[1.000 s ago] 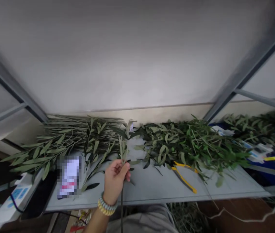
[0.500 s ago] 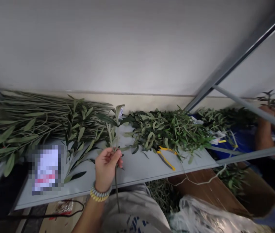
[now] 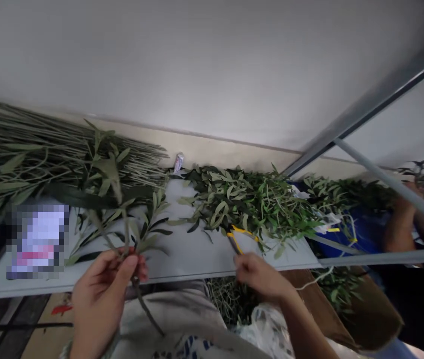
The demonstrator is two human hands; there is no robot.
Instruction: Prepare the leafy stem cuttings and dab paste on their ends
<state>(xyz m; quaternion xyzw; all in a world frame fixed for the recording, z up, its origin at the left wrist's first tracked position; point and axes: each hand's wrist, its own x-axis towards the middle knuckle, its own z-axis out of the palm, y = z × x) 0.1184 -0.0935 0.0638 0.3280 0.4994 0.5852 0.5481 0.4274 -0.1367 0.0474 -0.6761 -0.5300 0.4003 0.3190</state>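
Low at the left centre, my left hand [image 3: 112, 284] pinches the stem of a leafy green branch [image 3: 124, 219]; its leaves spread above the fingers and the stem end hangs over my lap. My right hand [image 3: 255, 274] is closed at the shelf's front edge, around the lower part of the yellow-handled pliers [image 3: 242, 233]. Beyond both hands, long-stemmed branches [image 3: 47, 134] lie in a pile at the left. A heap of leafy sprigs [image 3: 242, 194] lies behind the pliers on the grey shelf [image 3: 182, 249].
A blurred-out white and pink item [image 3: 40, 239] lies on the shelf at left. A metal frame bar [image 3: 384, 257] crosses at right. Below stand a cardboard box [image 3: 372, 314] and clear plastic [image 3: 272, 324]. Another person's arm [image 3: 402, 224] shows at far right.
My right hand has come into view and reached the pliers. My left hand has moved left and nearer with the branch. The view has shifted, so the shelf's contents sit further left.
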